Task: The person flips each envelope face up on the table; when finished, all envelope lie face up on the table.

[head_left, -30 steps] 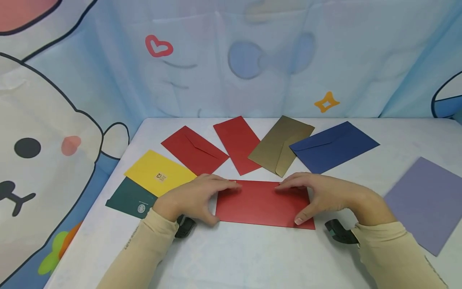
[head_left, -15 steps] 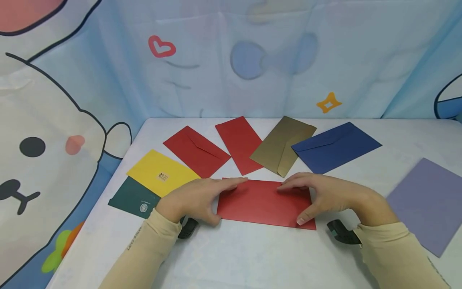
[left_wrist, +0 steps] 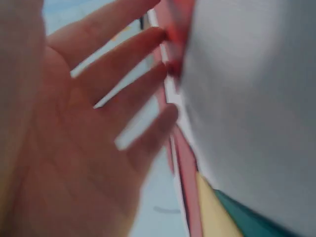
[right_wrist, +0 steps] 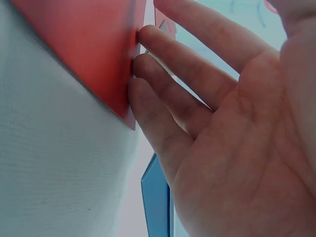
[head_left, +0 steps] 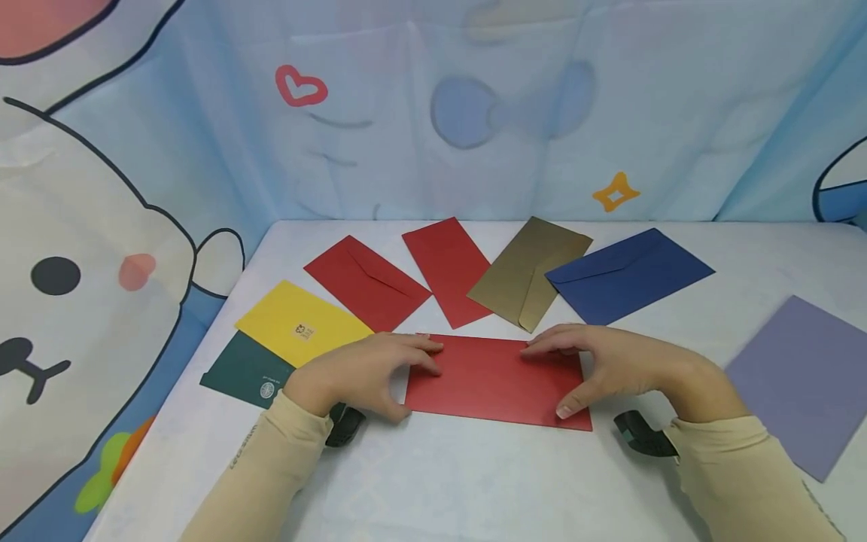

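A red envelope (head_left: pixel 494 384) lies flat on the white table, long side across, in the middle of the head view. At its left end is my left hand (head_left: pixel 366 373), fingertips on the far left corner and thumb just off the left edge. My right hand (head_left: pixel 616 369) spans the right end, fingers near the far edge and thumb on the near part. In the left wrist view the fingers (left_wrist: pixel 123 61) are extended and spread. The right wrist view has the fingertips touching the red envelope (right_wrist: pixel 108 64), palm showing.
Behind lie two more red envelopes (head_left: pixel 369 282) (head_left: pixel 447 271), a gold envelope (head_left: pixel 521 263) and a blue envelope (head_left: pixel 630 275) overlapping it. At left a yellow envelope (head_left: pixel 291 312) overlaps a dark green one (head_left: pixel 244 369). A purple sheet (head_left: pixel 802 384) lies at far right. A patterned curtain (head_left: pixel 379 173) hangs behind the table.
The left index finger has drawn back left from the envelope's far edge and the left fingers look more spread. The right hand and the red envelope stay in place.
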`<state>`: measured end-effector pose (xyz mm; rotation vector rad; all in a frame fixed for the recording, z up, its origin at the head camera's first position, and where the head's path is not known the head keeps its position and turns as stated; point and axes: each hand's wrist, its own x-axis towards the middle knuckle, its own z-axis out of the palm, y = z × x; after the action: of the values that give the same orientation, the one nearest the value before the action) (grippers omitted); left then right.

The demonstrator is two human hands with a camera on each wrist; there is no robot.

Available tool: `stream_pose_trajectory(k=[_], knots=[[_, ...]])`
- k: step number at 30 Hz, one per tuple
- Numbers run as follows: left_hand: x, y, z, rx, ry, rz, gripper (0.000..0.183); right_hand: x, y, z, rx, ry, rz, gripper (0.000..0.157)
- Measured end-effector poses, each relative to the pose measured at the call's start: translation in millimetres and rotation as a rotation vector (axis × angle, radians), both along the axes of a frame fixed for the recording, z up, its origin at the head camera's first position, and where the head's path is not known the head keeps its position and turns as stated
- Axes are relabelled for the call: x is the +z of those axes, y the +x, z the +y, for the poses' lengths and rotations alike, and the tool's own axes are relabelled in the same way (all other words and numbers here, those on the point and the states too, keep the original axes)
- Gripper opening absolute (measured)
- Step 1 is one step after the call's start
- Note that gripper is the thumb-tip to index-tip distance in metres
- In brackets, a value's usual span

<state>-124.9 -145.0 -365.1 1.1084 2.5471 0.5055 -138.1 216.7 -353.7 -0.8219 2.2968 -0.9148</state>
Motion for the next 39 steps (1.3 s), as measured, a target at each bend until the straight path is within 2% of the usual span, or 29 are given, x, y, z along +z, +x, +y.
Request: stream_pose_trajectory(k=[5,9,12,15,22,24,27,30,33,36,39], knots=[[-0.5,1.9,-11,-0.088,-0.013,0.187,0.049,-1.0,-1.2,-2,0.028,-0.018,0.035,0.071],[-0.2,4.5,-15,-0.206,-0.018,0.343,0.04,-1.4,-1.5,-3,0.027,-0.01,0.057,0.071],[0.7,6.2,-14,-0.268,-0.021,0.414,0.04,-0.3,-1.1,-3,0.022,-0.009,0.052,0.071],[1.6,8.1,-11,-0.283,-0.037,0.426,0.047,0.1,-1.0,-3,0.028,-0.014,0.053,0.071],[3.6,12.4,-8,-0.265,0.02,0.335,0.055,0.1,-0.3,-2,0.008,0.017,0.05,0.071],[3.3,13.9,-7,-0.277,0.036,0.338,0.056,-0.3,-0.3,-2,-0.001,0.024,0.046,0.07],[2.9,15.6,-7,-0.322,0.066,0.4,0.056,0.4,-0.2,-1,-0.004,0.021,0.039,0.07],[2.1,15.3,-8,-0.375,0.128,0.53,0.055,0.9,-0.1,0,0.003,0.019,0.044,0.07],[1.0,12.3,-8,-0.391,0.211,0.627,0.054,1.3,0.8,2,0.0,0.02,0.036,0.071],[0.4,8.5,-9,-0.34,0.296,0.625,0.05,2.7,1.8,4,-0.016,0.018,0.012,0.072],[1.7,6.2,-12,-0.254,0.377,0.533,0.049,3.9,1.3,5,-0.018,-0.002,0.008,0.072]])
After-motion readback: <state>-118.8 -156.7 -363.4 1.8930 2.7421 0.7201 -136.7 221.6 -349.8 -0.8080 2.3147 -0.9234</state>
